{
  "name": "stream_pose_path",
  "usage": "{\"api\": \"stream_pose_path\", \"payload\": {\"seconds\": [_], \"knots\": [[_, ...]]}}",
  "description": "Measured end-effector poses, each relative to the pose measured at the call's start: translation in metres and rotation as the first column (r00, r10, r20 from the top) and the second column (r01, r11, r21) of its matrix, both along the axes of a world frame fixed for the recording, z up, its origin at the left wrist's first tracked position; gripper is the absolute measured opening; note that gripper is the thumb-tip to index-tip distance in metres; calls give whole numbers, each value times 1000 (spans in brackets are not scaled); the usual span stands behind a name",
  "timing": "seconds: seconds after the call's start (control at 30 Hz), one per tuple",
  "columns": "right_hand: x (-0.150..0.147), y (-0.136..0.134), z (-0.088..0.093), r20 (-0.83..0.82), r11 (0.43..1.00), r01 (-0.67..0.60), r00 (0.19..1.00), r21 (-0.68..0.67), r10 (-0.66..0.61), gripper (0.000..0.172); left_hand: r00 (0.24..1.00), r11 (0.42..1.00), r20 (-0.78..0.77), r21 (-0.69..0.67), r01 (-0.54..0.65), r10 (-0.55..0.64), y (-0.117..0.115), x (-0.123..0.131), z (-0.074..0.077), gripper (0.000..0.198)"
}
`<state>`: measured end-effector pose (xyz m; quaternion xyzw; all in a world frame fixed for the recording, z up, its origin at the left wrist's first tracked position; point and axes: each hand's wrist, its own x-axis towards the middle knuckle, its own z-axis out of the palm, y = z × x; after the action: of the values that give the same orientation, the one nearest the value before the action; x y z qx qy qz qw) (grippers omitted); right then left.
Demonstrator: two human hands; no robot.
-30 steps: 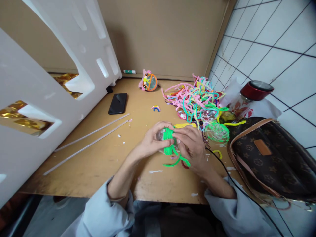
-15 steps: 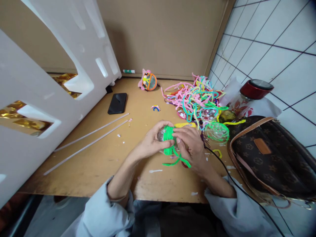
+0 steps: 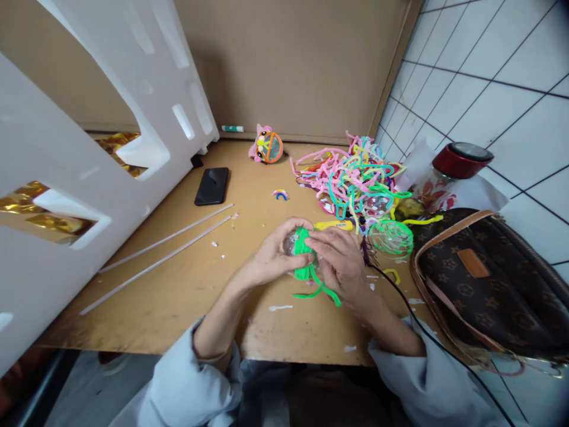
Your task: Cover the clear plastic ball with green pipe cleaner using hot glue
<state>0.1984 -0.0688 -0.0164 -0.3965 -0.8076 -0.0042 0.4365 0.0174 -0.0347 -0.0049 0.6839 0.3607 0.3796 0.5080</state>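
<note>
My left hand (image 3: 272,254) is wrapped round a clear plastic ball (image 3: 288,245), its thumb lying across the front. Bright green pipe cleaner (image 3: 303,271) runs round the ball's middle in a band, and two loose ends hang down crossing each other. The bent fingers of my right hand (image 3: 344,261) pinch and press the green band at the ball's upper right; their tips are partly hidden. Just behind the hands lies a yellow-handled tool (image 3: 334,226). Right of them rests another clear ball (image 3: 391,238) with green strands round it.
A tangled heap of colourful pipe cleaners (image 3: 351,178) lies at the back right, near a red-lidded jar (image 3: 462,161) and a brown handbag (image 3: 484,284). A black cable (image 3: 400,296) crosses the right side. Left are a phone (image 3: 212,186), two white sticks (image 3: 164,258) and a white plastic crate (image 3: 146,118).
My right fingers have shifted slightly left and closer over the green band. The hanging green ends have moved a little; my left hand keeps its hold.
</note>
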Motion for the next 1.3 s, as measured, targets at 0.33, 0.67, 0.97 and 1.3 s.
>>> {"api": "stream_pose_path", "payload": {"seconds": [0.33, 0.67, 0.97, 1.3], "knots": [[3, -3, 6, -257, 992, -14, 966, -127, -19, 36, 999, 1000, 28, -24, 20, -19, -1, 0, 4, 51], [1, -3, 2, -68, 999, 15, 998, 37, -12, 35, 998, 995, 28, -83, 60, -58, -1, -2, 8, 61], [6, 3, 3, -441, 967, -42, 895, -252, -75, 28, 995, 992, 23, -71, 103, -101, 0, -5, 6, 65], [5, 5, 1, -277, 924, -6, 955, -383, -109, 31, 990, 984, 20, -109, 138, -136, 0, -7, 8, 66]]}}
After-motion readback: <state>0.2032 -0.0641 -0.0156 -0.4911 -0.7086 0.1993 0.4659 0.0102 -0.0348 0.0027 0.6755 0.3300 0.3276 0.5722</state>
